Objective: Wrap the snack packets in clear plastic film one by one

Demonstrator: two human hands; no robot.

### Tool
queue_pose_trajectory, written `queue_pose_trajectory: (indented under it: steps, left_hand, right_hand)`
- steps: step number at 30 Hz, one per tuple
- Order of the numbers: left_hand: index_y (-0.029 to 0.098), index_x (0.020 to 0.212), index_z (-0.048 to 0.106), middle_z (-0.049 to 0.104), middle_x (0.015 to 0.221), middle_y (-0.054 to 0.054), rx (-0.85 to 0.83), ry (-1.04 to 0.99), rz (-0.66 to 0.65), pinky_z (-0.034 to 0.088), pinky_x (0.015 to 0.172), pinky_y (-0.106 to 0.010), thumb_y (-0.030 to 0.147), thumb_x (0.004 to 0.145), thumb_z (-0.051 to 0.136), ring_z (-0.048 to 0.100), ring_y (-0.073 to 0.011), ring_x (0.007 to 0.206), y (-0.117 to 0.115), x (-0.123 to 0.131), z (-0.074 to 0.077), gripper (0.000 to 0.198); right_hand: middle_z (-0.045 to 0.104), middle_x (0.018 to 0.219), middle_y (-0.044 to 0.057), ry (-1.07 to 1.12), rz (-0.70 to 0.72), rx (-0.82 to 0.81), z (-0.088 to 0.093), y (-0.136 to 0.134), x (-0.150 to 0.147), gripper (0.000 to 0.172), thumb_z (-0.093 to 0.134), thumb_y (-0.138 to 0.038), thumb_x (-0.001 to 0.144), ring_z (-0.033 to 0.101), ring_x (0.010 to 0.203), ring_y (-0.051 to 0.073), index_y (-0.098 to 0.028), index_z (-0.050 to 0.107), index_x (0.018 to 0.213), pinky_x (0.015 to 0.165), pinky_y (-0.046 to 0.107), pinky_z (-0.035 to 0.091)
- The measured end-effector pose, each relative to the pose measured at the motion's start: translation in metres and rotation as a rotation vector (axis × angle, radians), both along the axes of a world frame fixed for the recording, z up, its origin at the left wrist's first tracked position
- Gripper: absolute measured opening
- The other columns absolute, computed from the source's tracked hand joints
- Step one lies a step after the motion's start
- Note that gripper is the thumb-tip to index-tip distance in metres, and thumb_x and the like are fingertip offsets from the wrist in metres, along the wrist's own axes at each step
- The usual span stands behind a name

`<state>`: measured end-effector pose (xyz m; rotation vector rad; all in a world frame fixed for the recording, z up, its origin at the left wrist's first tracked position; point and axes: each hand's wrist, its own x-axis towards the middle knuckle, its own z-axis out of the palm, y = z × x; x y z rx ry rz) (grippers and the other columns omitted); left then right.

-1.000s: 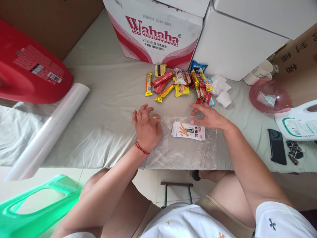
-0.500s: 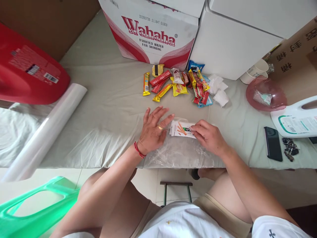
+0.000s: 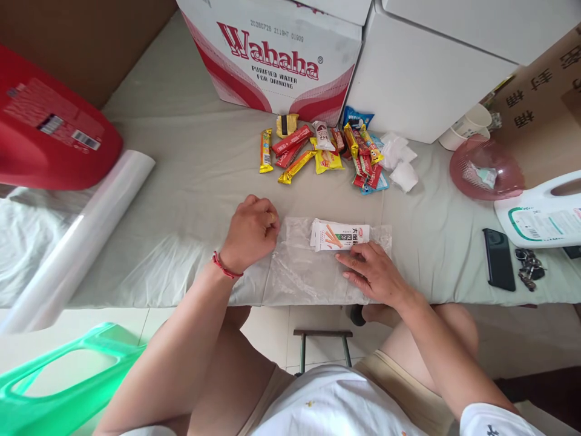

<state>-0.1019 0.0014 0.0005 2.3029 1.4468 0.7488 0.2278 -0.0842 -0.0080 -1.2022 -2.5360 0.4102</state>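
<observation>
White snack packets [image 3: 341, 235] with a picture of orange sticks lie stacked on a clear plastic bag [image 3: 304, 272] near the table's front edge. My right hand [image 3: 372, 272] rests at the packets' lower right edge, fingers apart, palm down over the bag. Left of the bag, my left hand [image 3: 253, 231] is closed with its fingers curled under; anything inside it is hidden. Further back lies a group of wrapped snacks, among them a yellow packet [image 3: 327, 160], red bars [image 3: 293, 140] and a blue packet [image 3: 357, 117].
A Wahaha box [image 3: 276, 60] stands behind the snacks. At left are a red jug [image 3: 54, 127] and a plastic roll [image 3: 86, 236]. Crumpled tissues [image 3: 403, 175], a pink bowl [image 3: 485, 169], a white jug [image 3: 540, 215], a phone [image 3: 499, 259] and keys [image 3: 530, 269] lie right.
My left hand has moved left, away from the packets, and its fingers have curled in. My right hand has let go of the top packet and shifted slightly down, its fingers spreading.
</observation>
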Motion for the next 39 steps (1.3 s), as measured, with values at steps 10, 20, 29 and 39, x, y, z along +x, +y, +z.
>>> queue_pose_trajectory:
  steps: [10,20,29,39]
  left_hand:
    - [0.028,0.107,0.073,0.075,0.118,-0.008,0.251,-0.135,-0.358,0.049,0.107,-0.05,0.03,0.095,0.047,0.06,-0.0287,0.124,-0.041,0.057,0.024,0.029]
    - [0.031,0.134,0.072,0.068,0.109,-0.006,-0.191,0.204,-0.421,0.045,0.063,-0.028,0.023,0.104,0.039,0.067,-0.0184,0.087,-0.023,0.045,0.003,0.046]
    - [0.04,0.13,0.075,0.066,0.107,-0.004,-0.257,0.262,-0.477,0.04,0.061,-0.027,0.017,0.101,0.045,0.064,-0.017,0.079,-0.018,0.044,-0.008,0.048]
    - [0.039,0.125,0.078,0.076,0.104,-0.001,-0.308,0.208,-0.457,0.051,0.071,-0.027,0.017,0.093,0.05,0.072,-0.0182,0.087,-0.016,0.045,-0.002,0.048]
  right_hand:
    - [0.064,0.117,0.012,-0.232,-0.063,0.001,0.011,-0.005,-0.015,0.033,0.054,-0.039,0.106,0.055,0.103,0.029,-0.029,0.071,0.133,0.086,0.044,0.045]
    - [0.063,0.13,0.015,-0.02,-0.038,-0.031,0.011,-0.027,-0.009,0.039,0.065,-0.039,0.101,0.059,0.114,0.031,-0.026,0.066,0.138,0.097,0.052,0.054]
    - [0.071,0.122,0.013,0.037,-0.095,0.077,-0.011,-0.078,0.0,0.043,0.07,-0.023,0.096,0.065,0.113,0.033,-0.031,0.065,0.138,0.097,0.057,0.06]
    - [0.075,0.097,0.005,0.368,-0.213,-0.075,0.032,-0.055,0.006,0.023,0.058,-0.015,0.101,0.069,0.088,0.023,-0.03,0.071,0.112,0.076,0.04,0.06]
